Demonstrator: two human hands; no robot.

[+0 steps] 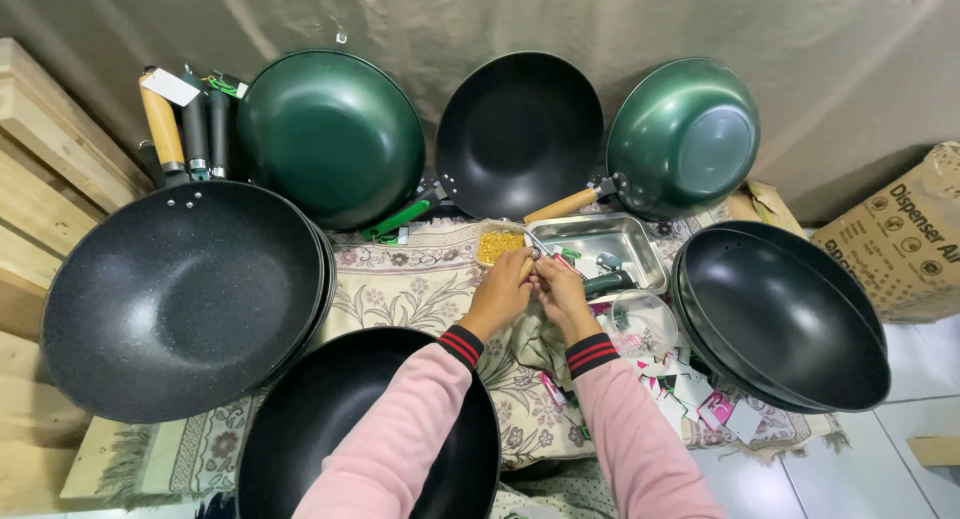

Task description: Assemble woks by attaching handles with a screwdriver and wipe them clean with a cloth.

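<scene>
**Both hands meet over a small part beside the tray**

The fingers of both hands curl together around something small, too tiny to identify, just in front of the metal tray. The left hand and right hand touch, pink sleeves reaching forward over a black wok. Loose pink-and-white paper tags lie right of the wrists; a brown cardboard box stands far right.

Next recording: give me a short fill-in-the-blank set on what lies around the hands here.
1. Both hands, left hand and right hand, meet over a patterned ____.
2. The metal tray beyond them is ____ in shape.
3. The small tub beside the tray holds ____ bits.
4. The upright wok at the back left is ____.

Missing words: cloth; rectangular; yellow; green
</scene>
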